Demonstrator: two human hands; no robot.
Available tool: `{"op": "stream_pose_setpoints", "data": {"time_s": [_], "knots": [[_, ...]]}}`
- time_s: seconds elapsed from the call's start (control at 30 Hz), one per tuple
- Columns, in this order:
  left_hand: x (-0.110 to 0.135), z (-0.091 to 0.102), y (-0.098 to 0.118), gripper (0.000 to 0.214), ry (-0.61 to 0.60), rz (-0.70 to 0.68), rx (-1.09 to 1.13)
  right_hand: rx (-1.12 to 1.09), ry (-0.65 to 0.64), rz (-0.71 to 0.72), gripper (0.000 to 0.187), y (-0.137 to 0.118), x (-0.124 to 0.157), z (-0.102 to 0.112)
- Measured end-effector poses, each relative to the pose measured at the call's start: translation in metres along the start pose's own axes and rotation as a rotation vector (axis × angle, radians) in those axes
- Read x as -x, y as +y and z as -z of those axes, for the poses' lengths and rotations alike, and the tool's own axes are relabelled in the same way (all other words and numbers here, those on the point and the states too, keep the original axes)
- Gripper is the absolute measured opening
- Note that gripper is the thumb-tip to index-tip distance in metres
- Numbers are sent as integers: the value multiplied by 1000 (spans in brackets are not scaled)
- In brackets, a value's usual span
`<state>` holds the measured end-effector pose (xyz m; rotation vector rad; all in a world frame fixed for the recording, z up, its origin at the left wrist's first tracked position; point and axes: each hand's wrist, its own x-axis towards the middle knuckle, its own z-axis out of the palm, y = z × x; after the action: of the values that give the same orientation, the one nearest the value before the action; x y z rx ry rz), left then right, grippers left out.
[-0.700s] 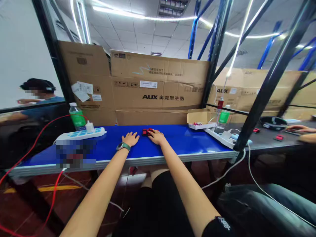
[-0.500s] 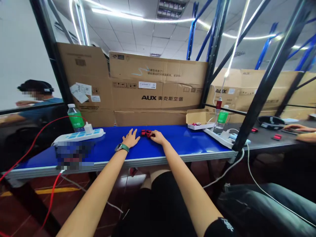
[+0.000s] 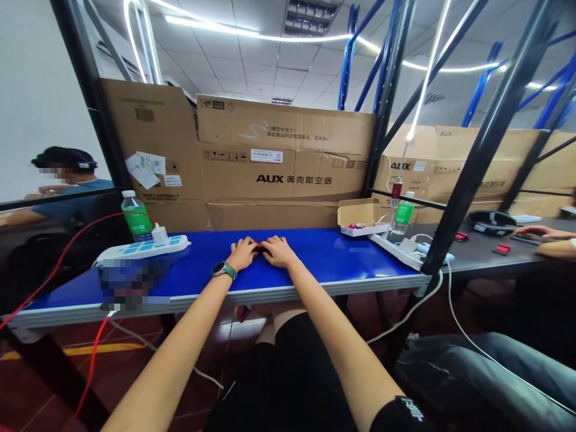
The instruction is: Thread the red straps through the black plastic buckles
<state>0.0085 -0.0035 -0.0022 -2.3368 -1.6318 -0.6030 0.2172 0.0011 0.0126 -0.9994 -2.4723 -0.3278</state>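
Observation:
My left hand (image 3: 243,253), with a black-faced watch on a green strap at the wrist, and my right hand (image 3: 279,252) rest close together on the blue table top (image 3: 315,258). Their fingers curve over a small cluster of red plastic pieces (image 3: 258,243). Only a sliver of red shows between my fingertips, and the rest is hidden under my hands. I cannot tell whether either hand grips the pieces.
A white power strip (image 3: 144,248) and a green-labelled bottle (image 3: 135,217) stand to the left. To the right are an open small carton (image 3: 357,218) and another power strip (image 3: 398,250). Cardboard boxes (image 3: 283,162) stand behind. A co-worker's hand (image 3: 535,232) rests on the grey table at right.
My hands have moved toward each other and now cover the red pieces, which were visible between them before. The view has shifted slightly.

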Motion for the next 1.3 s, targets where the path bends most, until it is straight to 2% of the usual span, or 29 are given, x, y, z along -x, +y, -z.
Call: {"op": "stream_pose_setpoints", "data": {"time_s": [0.1,0.17,0.23,0.4,0.5,0.57,0.67,0.77,0.9,1.03,1.17,1.3], "knots": [[2,4,-1,24,97,56,-9,36,5,-108,36,4,0,-6],[1,7,-1,28,107,85,18,31,34,-130,35,7,1,-7],[0,9,-2,30,98,78,92,8,54,-87,31,9,1,-6],[-7,6,-6,36,112,-4,460,-28,84,62,41,-1,-3,-2],[-8,4,-5,38,57,-52,593,-25,77,95,26,-7,-7,-2],[-7,4,-3,38,67,-92,620,-37,86,36,19,-6,-8,-2],[-5,9,2,35,143,-199,563,-91,144,-126,19,0,-8,-2],[-3,16,5,35,168,-264,474,-163,168,-168,23,5,-5,-1],[-2,16,2,33,142,-232,410,-255,145,-105,27,3,-3,1],[-5,9,-2,29,89,-194,362,-163,95,-156,18,-1,-2,-1],[-7,8,4,31,38,-277,224,-112,43,-200,18,1,-3,-8],[-15,15,14,30,6,-369,-2,-180,93,-294,9,8,-6,-16]]}}
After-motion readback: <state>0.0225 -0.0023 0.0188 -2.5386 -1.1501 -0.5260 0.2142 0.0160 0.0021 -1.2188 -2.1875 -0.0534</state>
